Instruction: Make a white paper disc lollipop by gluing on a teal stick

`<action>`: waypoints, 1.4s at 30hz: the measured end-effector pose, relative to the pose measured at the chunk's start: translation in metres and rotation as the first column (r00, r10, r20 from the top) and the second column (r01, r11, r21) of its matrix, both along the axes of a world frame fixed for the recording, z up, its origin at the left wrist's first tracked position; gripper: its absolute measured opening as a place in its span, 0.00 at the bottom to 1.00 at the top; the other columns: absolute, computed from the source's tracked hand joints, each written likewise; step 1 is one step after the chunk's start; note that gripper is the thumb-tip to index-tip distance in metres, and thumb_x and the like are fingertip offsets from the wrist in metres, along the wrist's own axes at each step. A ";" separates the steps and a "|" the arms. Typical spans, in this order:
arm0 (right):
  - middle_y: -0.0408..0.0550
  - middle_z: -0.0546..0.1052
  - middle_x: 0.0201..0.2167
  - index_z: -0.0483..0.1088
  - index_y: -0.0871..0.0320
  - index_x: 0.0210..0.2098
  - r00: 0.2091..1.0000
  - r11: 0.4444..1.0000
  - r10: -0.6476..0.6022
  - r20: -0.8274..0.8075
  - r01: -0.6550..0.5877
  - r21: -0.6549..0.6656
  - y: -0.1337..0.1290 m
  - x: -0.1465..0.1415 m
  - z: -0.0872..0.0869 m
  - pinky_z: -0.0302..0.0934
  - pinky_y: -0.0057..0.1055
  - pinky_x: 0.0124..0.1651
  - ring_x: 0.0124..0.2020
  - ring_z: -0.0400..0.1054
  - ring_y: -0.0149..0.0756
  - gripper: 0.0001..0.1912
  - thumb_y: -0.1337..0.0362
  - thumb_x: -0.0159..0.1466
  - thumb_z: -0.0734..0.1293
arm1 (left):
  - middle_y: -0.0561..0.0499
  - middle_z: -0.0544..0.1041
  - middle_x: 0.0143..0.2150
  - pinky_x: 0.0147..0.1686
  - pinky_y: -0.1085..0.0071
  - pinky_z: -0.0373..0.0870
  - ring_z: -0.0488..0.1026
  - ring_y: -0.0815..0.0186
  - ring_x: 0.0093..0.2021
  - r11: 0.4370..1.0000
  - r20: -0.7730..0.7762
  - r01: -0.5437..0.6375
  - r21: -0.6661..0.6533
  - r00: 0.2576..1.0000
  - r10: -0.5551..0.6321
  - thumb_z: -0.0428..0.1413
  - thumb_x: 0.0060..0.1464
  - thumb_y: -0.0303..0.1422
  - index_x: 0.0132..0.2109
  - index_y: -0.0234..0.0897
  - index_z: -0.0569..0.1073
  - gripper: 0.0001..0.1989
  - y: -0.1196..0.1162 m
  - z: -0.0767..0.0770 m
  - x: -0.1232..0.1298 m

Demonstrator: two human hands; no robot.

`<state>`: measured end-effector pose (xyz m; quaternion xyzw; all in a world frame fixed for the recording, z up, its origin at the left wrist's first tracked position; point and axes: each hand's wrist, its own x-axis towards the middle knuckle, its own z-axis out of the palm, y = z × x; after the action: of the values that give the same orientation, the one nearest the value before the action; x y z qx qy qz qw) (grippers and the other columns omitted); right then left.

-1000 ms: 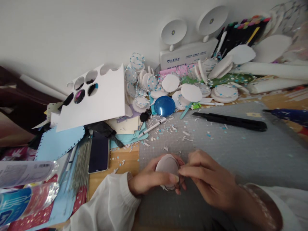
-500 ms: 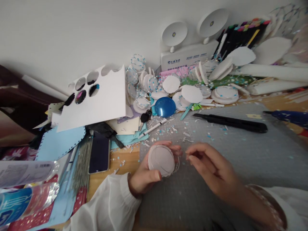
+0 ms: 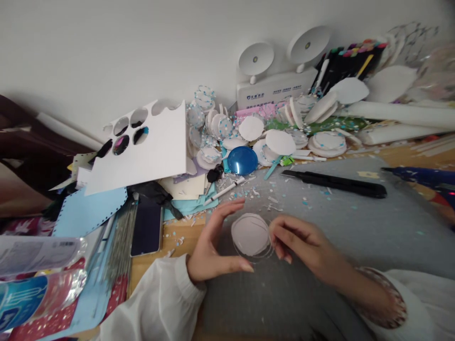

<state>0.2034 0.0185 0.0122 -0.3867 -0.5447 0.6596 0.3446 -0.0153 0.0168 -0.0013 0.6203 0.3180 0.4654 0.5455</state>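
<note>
A round white disc (image 3: 250, 234) is in front of me above the grey cutting mat (image 3: 234, 303), with a thin wire or thread looped loosely round its edge. My right hand (image 3: 296, 244) has its fingers pinched together at the disc's right edge, gripping it there; exactly how the fingertips meet disc and wire is hidden. On the other side my left hand (image 3: 216, 251) is open, thumb and fingers spread wide around the disc's left side and apart from it.
A black utility knife (image 3: 334, 183) lies across the mat, with a blue glue gun (image 3: 423, 176) to its right. Behind are a blue round lid (image 3: 242, 160), a pile of white discs (image 3: 280, 142) and paper scraps. A phone (image 3: 146, 227) and plastic bottle (image 3: 39, 293) are at left.
My left hand has let go of the disc and spread open. My right hand has moved left to the disc's edge, and the disc has shifted slightly right.
</note>
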 end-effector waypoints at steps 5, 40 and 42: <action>0.42 0.69 0.24 0.65 0.59 0.28 0.989 0.989 0.146 -0.034 -0.145 0.020 -0.001 0.000 0.001 0.59 0.25 0.28 0.24 0.62 0.26 0.17 0.54 0.68 0.60 | 0.44 0.75 0.43 0.49 0.62 0.63 0.70 0.58 0.46 1.000 -0.035 0.027 -0.003 0.999 -0.027 0.53 0.59 0.47 0.53 0.36 0.72 0.23 -0.003 0.011 -0.001; 0.42 0.77 0.26 0.71 0.53 0.45 0.907 0.539 -0.308 0.288 -0.083 0.838 -0.014 0.005 0.006 0.67 0.25 0.30 0.26 0.72 0.30 0.11 0.70 0.65 0.63 | 0.52 0.70 0.23 0.36 0.65 0.58 0.64 0.67 0.26 0.967 -0.240 0.148 0.205 0.966 -0.097 0.53 0.58 0.30 0.27 0.38 0.65 0.10 -0.007 0.027 0.012; 0.41 0.76 0.24 0.72 0.54 0.43 0.912 0.558 -0.293 0.286 -0.080 0.826 -0.013 0.004 0.007 0.65 0.24 0.27 0.24 0.70 0.28 0.10 0.71 0.65 0.63 | 0.52 0.69 0.24 0.36 0.65 0.58 0.63 0.66 0.27 0.964 -0.242 0.152 0.220 0.965 -0.097 0.53 0.57 0.29 0.27 0.38 0.64 0.10 -0.007 0.028 0.012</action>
<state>0.2070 0.0053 0.0195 -0.3377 -0.8205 0.2146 0.4084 -0.0033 0.0096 0.0266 0.7491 0.2812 0.3899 0.4558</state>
